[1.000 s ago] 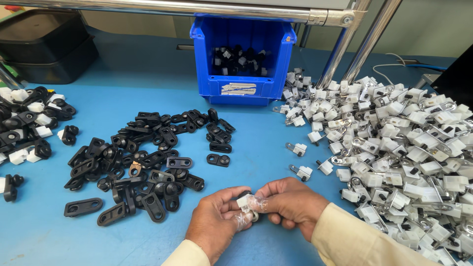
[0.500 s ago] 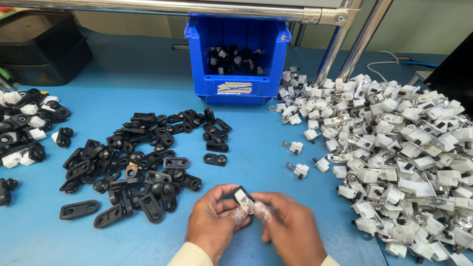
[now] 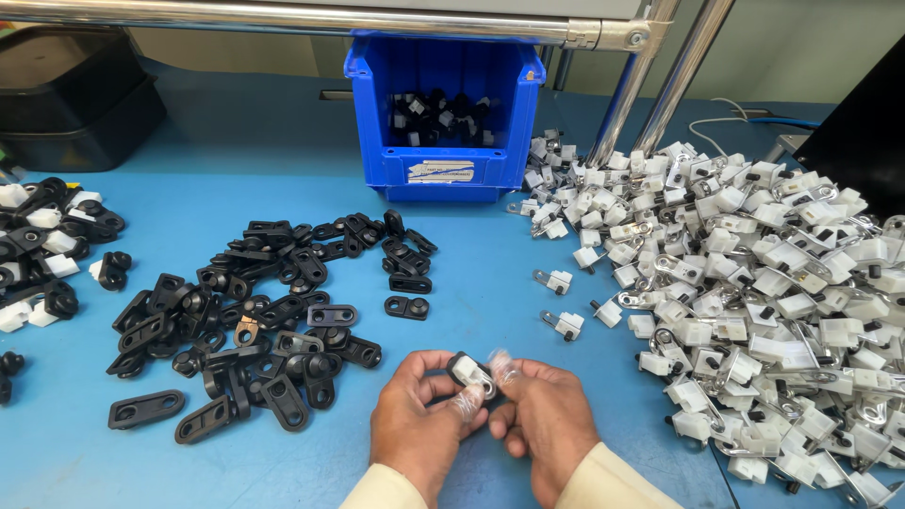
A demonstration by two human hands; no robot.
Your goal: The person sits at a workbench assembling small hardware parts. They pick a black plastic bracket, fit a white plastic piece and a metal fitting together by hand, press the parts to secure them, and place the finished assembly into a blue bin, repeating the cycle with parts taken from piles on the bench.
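Both hands, left hand (image 3: 421,429) and right hand (image 3: 547,429), pinch a small black-and-white clip (image 3: 468,371) at six o'clock, now showing more black than before.

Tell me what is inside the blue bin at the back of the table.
The blue bin holds a heap of small black-and-white parts, seen through its open front. Its front wall hides the bottom, so how deep the heap goes cannot be seen.
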